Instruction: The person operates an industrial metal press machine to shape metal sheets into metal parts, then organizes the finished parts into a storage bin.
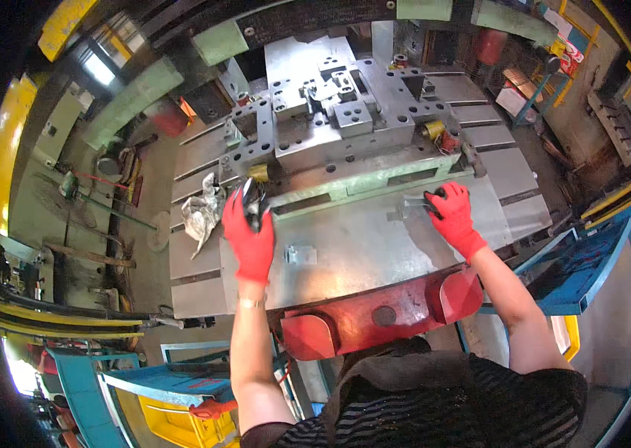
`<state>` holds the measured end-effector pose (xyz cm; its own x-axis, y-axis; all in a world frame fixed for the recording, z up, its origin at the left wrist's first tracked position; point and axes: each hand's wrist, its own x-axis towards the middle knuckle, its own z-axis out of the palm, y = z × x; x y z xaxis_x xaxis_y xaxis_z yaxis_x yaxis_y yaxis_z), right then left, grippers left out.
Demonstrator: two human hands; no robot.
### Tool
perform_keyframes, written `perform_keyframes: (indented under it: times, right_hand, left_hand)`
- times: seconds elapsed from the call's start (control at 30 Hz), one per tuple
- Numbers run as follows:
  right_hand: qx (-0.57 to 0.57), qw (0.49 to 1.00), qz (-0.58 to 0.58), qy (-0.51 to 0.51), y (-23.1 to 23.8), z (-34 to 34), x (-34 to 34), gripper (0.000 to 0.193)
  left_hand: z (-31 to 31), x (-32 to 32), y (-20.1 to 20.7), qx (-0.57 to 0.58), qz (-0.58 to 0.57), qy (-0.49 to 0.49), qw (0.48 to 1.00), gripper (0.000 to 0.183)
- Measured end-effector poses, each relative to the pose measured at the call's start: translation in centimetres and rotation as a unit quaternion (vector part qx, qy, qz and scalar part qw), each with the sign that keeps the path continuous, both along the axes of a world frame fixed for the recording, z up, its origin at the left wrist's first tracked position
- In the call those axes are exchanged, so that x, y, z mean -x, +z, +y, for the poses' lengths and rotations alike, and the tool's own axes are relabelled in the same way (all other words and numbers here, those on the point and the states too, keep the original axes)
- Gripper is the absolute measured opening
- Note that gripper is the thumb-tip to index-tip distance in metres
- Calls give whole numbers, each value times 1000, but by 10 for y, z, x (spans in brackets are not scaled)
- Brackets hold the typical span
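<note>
My left hand [250, 237], in a red glove with dark fingertips, is curled at the front left corner of the steel die [345, 138]. Something dark with pale edges shows among its fingers, too small to make out. Beside it lies a crumpled whitish rag [202, 215]. At the right, my right hand [453, 218], gloved alike, has its fingers bent onto the end of a small flat metal piece [413, 202] over the steel plate [360, 261]. Between the hands and nearer to me, another small shiny metal piece [301, 255] lies on the plate.
Small metal parts [326, 89] sit on top of the die. A red bar with rounded pads [384, 316] runs along the plate's near edge. Blue-framed stands flank me, one with a yellow bin [181, 422]. Pale green press beams [132, 101] arch behind.
</note>
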<state>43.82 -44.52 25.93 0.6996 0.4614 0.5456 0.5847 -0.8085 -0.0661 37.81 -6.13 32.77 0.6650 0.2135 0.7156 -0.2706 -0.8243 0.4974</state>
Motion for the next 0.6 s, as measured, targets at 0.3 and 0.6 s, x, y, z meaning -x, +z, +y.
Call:
perform_keyframes:
  times: [0.3,0.6]
  right_hand:
    - [-287,916,249,-128,2,-19,99,29]
    - [-330,853,373,-159,-30,-66,148,30]
  left_hand:
    - [-58,-217,46,-253,99,122,955,46]
    - [-48,-224,48,-199,68,209,955,36]
